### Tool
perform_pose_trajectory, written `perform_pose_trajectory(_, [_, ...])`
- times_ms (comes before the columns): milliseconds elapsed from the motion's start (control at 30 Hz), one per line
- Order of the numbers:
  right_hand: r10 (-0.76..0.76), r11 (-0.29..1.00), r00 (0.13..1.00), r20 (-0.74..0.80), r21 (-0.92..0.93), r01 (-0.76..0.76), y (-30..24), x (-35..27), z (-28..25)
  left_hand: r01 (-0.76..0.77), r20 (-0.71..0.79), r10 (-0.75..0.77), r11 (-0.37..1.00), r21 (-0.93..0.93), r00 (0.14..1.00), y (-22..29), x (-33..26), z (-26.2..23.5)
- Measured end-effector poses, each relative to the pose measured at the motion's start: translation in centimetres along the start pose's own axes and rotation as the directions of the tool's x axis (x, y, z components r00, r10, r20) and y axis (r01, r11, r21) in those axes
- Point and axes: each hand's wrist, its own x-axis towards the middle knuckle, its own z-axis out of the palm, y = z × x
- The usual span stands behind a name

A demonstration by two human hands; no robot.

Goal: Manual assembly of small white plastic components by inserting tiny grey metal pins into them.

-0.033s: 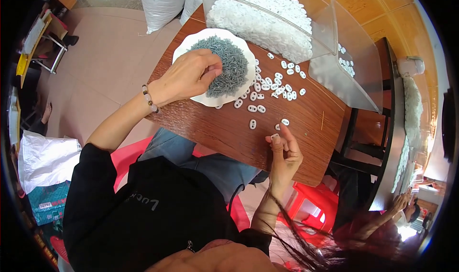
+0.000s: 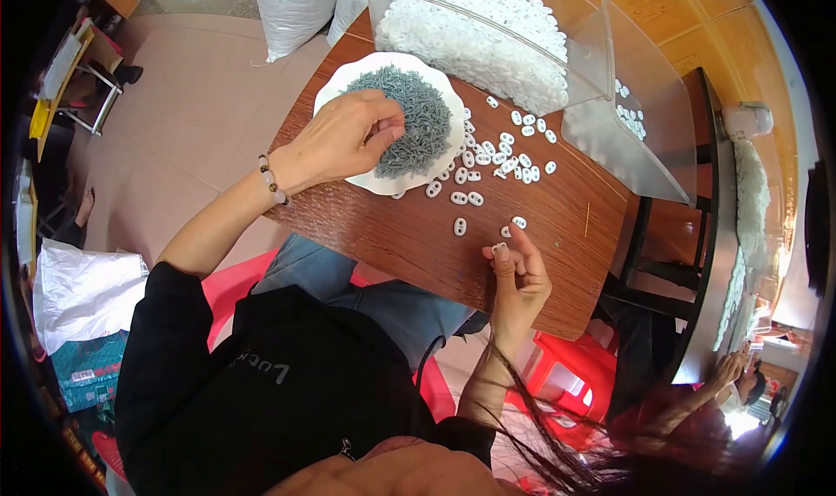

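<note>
A scalloped white plate stands on the brown table, heaped with small grey screws. Over the heap is my left hand, its thumb and fingers pinched together at the screws; whatever is between the fingertips is hidden. Near the table's front edge, my right hand grips a small white oval piece with holes between thumb and finger, its other fingers raised. Just beyond those fingers lie two more such pieces. Several loose white two-hole pieces are scattered to the right of the plate.
A clear bin full of white pieces stands at the table's back, with a second clear bin to its right. A thin stick lies on the table. A red stool is at lower right; white sacks stand behind.
</note>
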Motion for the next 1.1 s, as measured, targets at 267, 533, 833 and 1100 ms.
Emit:
perform_pose_trajectory(267, [0.008, 0.993, 0.994, 0.109, -0.117, 0.005, -1.4, 1.0, 1.0, 0.096, -0.006, -0.101, 0.96, -0.262, 0.995, -0.1, -0.2, 0.0])
perform_pose_trajectory(533, [-0.051, 0.997, 0.947, 0.318, -0.043, 0.068, -3.4, 5.3, 4.9, 0.091, -0.046, -0.118, 0.917, -0.389, 0.992, 0.8, -0.6, 0.4])
perform_pose_trajectory(833, [0.026, 0.994, 0.875, 0.484, -0.106, 0.029, -3.8, 8.4, 8.6, -0.208, -0.239, 0.172, 0.969, -0.135, 0.956, 1.8, -1.2, 0.4])
perform_pose_trajectory(1100, [0.007, 1.0, 0.853, 0.521, 0.017, -0.018, -3.3, 8.4, 9.4, -0.086, -0.165, 0.049, 0.97, -0.228, 0.985, 1.5, -1.7, 0.6])
